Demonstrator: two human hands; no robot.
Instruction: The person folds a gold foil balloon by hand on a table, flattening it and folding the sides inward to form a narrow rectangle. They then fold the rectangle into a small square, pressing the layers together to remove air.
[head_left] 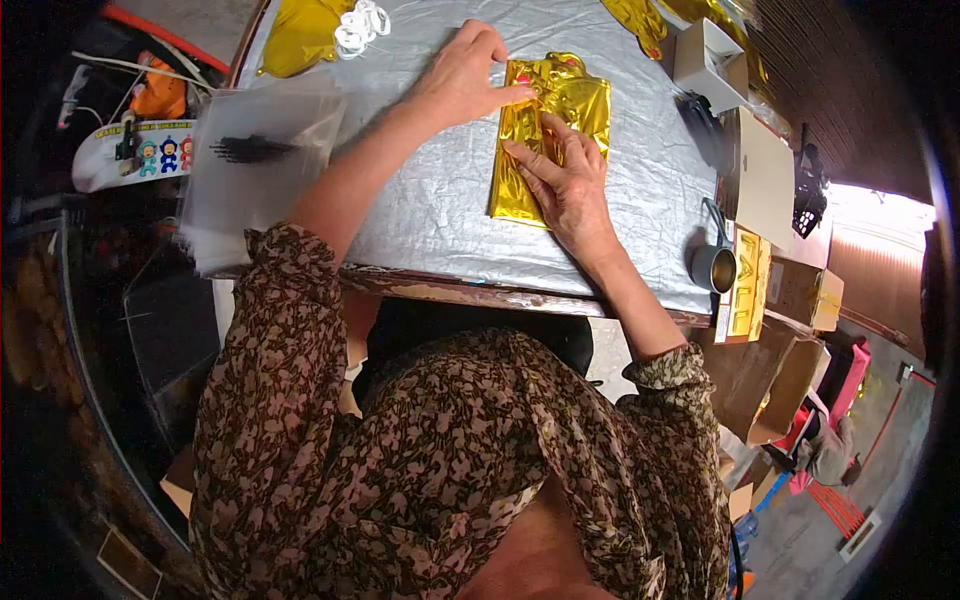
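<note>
A folded piece of shiny gold foil (590,95), which looks like a flat foil balloon, lies on the silver-covered table (420,215). My left hand (468,78) is at its upper left edge, thumb stretched onto the foil and the other fingers bent, with a gap between them and the thumb. Lower down, my right hand (572,190) rests on the foil with its fingers spread and pressing it flat. Neither hand is closed around the foil. Small reddish marks show near the foil's top.
Clear plastic bags (250,180) lie at the table's left edge. More gold foil (300,35) and a coil of white ribbon (360,27) are at the upper left. On the right are a white open box (708,62), a handled metal cup (712,265) and cardboard boxes (770,385).
</note>
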